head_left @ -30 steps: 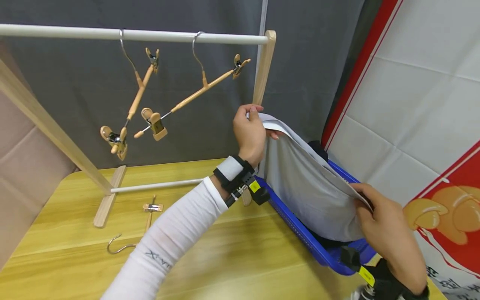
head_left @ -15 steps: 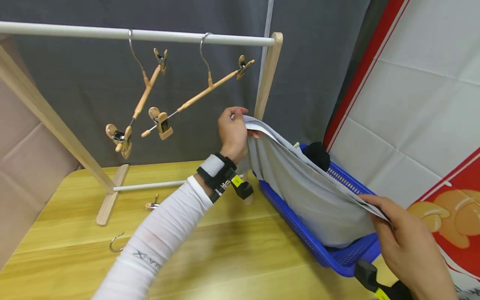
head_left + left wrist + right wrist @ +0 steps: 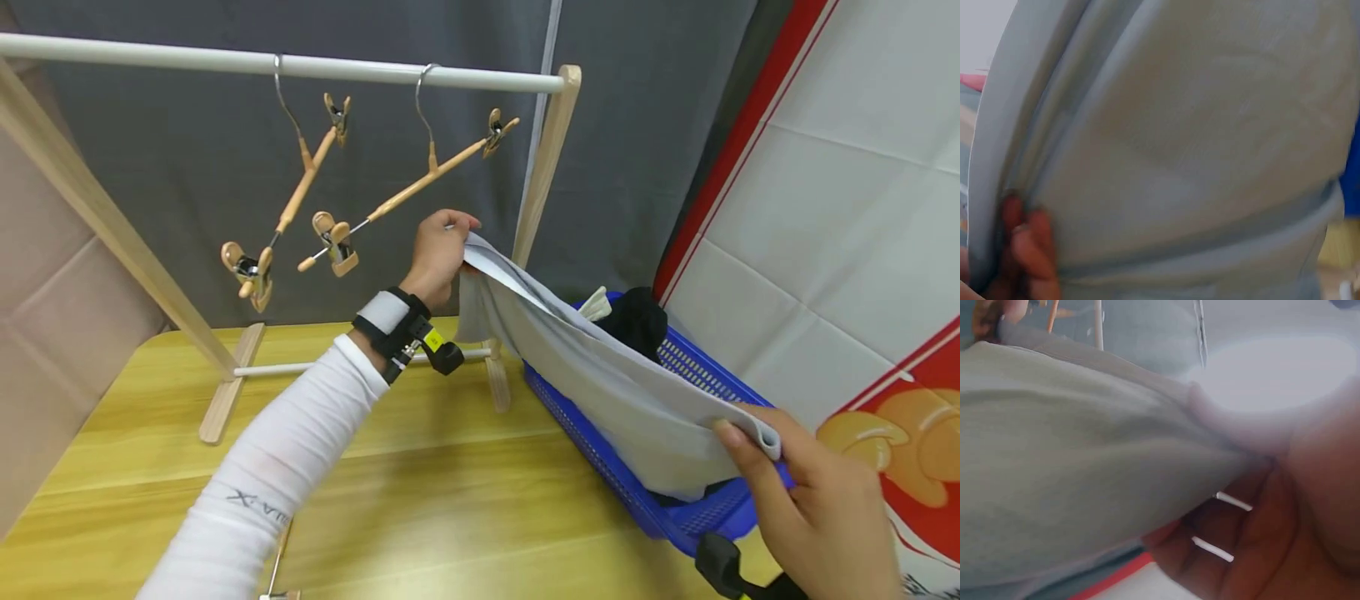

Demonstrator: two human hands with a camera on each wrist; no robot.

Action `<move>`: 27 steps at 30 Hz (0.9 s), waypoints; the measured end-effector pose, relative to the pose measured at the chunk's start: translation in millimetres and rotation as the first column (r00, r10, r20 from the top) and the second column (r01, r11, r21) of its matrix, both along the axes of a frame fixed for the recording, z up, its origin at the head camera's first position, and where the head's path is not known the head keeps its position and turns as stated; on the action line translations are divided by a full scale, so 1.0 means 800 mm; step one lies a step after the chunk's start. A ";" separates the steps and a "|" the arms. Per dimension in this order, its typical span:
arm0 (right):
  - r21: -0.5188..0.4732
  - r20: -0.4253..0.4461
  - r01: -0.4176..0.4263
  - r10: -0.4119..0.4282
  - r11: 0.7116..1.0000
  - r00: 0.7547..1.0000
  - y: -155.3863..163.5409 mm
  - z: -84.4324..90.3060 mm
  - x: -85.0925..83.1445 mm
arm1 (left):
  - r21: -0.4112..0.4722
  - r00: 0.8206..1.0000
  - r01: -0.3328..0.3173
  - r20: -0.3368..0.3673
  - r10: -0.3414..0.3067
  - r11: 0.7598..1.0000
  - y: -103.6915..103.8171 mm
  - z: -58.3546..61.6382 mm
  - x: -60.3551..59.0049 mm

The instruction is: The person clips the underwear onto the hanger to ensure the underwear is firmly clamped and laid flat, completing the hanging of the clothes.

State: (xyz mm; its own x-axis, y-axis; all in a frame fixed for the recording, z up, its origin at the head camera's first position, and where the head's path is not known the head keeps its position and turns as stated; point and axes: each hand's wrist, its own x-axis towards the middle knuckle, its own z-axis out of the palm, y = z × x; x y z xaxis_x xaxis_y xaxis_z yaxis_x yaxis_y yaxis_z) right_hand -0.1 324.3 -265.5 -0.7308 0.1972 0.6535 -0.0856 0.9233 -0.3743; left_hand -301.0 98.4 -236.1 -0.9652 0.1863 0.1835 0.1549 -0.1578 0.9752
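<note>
Both hands stretch a light grey piece of cloth [image 3: 600,387] between them by its upper edge, and its lower part hangs over the blue basket [image 3: 652,518]. My left hand [image 3: 437,257] pinches the far left corner, near the rack's right post. At the near right end my right hand [image 3: 828,492] grips the folded edge between thumb and fingers. In the left wrist view the cloth fills most of the picture, with left fingertips [image 3: 1035,247] against it. The kind of garment cannot be made out.
Two wooden clip hangers, a left one [image 3: 306,183] and a right one [image 3: 427,179], hang from the rack's white bar [image 3: 172,55]. Another hanger [image 3: 276,567] lies on the wooden table [image 3: 420,517], partly hidden by the left sleeve. Dark cloth [image 3: 637,321] sits in the basket.
My left hand has moved left, drawing the cloth out longer toward the rack. My right hand has moved slightly right. More dark cloth in the basket shows behind the grey cloth.
</note>
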 end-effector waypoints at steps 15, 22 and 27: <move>-0.010 -0.121 -0.332 0.328 0.943 0.937 0.028 -0.076 -0.023 | -0.474 0.989 0.116 -0.027 -0.146 0.873 -0.054 0.001 -0.028; -0.033 -0.197 -0.370 0.357 0.928 0.913 -0.008 -0.059 -0.025 | -0.335 0.996 0.085 0.024 -0.082 0.938 -0.059 0.000 -0.035; -0.042 -0.248 -0.390 0.369 0.920 0.896 -0.031 -0.051 -0.026 | -0.117 0.999 0.040 0.026 -0.037 0.992 -0.056 0.005 -0.042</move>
State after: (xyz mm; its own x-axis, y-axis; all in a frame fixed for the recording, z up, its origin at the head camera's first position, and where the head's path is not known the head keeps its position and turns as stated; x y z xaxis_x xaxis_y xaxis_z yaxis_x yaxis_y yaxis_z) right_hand -20.7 299.5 -306.0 -0.5929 -0.0007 0.8053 -0.5165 0.7676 -0.3796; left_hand -334.4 53.9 -232.4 -0.9608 0.2419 0.1352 0.1275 -0.0475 0.9907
